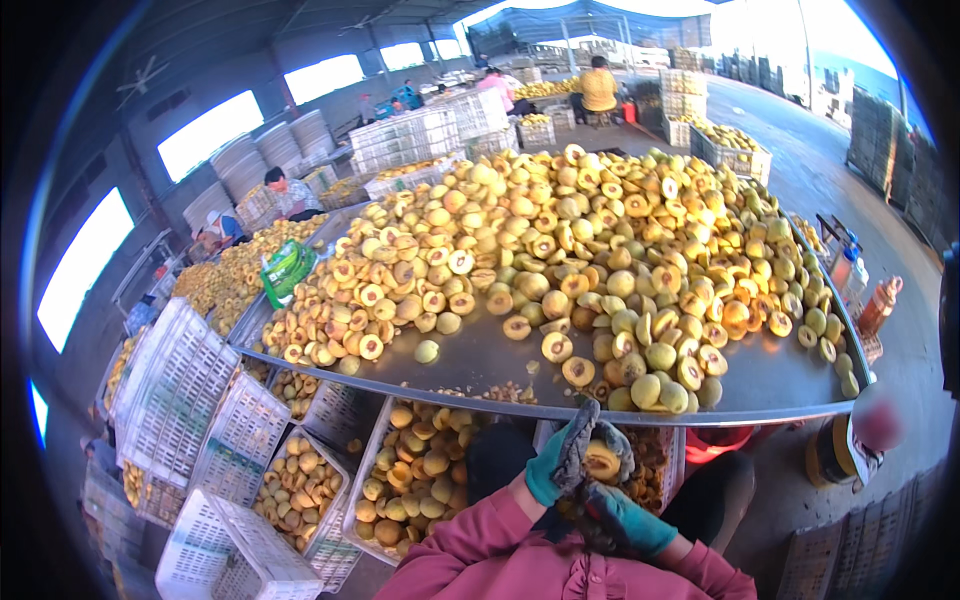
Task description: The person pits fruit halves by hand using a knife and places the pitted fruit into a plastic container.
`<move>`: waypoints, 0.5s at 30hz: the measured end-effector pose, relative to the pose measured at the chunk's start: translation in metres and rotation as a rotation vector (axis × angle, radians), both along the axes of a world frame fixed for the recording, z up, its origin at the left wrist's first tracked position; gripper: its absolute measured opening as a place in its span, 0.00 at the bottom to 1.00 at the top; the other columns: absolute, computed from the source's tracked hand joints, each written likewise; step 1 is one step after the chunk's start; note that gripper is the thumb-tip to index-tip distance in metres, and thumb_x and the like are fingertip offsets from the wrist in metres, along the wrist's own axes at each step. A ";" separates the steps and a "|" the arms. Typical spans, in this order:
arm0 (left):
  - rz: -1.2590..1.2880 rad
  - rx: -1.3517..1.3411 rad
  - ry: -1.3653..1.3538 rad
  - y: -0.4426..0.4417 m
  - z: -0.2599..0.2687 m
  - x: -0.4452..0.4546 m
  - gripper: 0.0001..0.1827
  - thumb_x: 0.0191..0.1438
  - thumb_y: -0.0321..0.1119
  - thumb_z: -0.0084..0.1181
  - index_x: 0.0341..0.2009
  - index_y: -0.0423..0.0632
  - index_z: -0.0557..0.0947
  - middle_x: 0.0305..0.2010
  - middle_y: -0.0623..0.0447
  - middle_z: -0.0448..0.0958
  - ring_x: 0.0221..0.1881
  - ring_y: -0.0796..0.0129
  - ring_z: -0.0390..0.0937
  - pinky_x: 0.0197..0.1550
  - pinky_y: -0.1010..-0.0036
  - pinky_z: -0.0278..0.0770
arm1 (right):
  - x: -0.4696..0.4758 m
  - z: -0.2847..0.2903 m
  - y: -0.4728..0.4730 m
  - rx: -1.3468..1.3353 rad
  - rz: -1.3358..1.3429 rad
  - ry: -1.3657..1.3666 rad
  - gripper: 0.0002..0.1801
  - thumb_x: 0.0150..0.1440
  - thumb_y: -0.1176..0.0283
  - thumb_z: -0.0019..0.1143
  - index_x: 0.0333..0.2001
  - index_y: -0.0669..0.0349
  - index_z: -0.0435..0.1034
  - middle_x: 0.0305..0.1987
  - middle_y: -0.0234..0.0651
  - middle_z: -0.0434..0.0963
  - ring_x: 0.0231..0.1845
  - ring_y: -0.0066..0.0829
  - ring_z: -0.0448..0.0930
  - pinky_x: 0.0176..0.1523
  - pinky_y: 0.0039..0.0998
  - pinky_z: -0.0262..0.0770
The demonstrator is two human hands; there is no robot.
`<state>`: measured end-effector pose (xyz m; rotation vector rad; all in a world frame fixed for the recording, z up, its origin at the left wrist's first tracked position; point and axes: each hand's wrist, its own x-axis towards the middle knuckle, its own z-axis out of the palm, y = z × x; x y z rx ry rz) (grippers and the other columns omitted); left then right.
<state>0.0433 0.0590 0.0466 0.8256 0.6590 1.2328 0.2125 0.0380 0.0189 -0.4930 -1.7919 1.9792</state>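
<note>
Both my hands wear teal work gloves with dark, soiled palms and are close together just below the table's near edge. A halved yellow peach (602,460) sits in my left hand (564,457), its cut face turned up. My right hand (626,517) is right below the fruit with its fingers curled; whether it grips a tool is hidden. Ahead of me, a large heap of yellow peaches (570,225), many halved with stones showing, covers much of a metal table (480,360). Under my hands a crate (675,469) holds dark orange-brown pieces.
Crates of peaches (420,480) stand to my left, beside an empty white plastic crate (225,551) and stacked crates (176,390). A green bag (289,271) lies at the table's left edge. Bottles (879,306) stand off its right side. Several people work farther back.
</note>
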 end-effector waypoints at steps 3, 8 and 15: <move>-0.214 -0.058 -0.301 0.004 0.000 0.003 0.33 0.68 0.56 0.35 0.24 0.41 0.76 0.27 0.43 0.76 0.28 0.52 0.77 0.38 0.64 0.78 | 0.013 -0.013 0.002 -0.362 0.084 -0.033 0.17 0.69 0.58 0.36 0.43 0.58 0.67 0.37 0.29 0.71 0.37 0.21 0.70 0.43 0.24 0.68; -0.015 -0.075 -0.326 0.024 -0.014 0.006 0.30 0.67 0.56 0.39 0.26 0.43 0.74 0.27 0.44 0.75 0.30 0.52 0.78 0.34 0.59 0.79 | 0.010 -0.012 0.012 0.173 -0.090 0.060 0.19 0.65 0.68 0.44 0.57 0.65 0.63 0.47 0.45 0.72 0.46 0.42 0.73 0.53 0.35 0.69; 0.094 -0.244 -0.378 0.023 -0.029 -0.004 0.30 0.65 0.58 0.42 0.25 0.44 0.77 0.28 0.45 0.76 0.31 0.49 0.77 0.34 0.56 0.79 | -0.006 0.010 0.007 -0.205 -0.091 0.016 0.21 0.69 0.54 0.35 0.40 0.60 0.67 0.23 0.27 0.67 0.16 0.17 0.62 0.22 0.19 0.57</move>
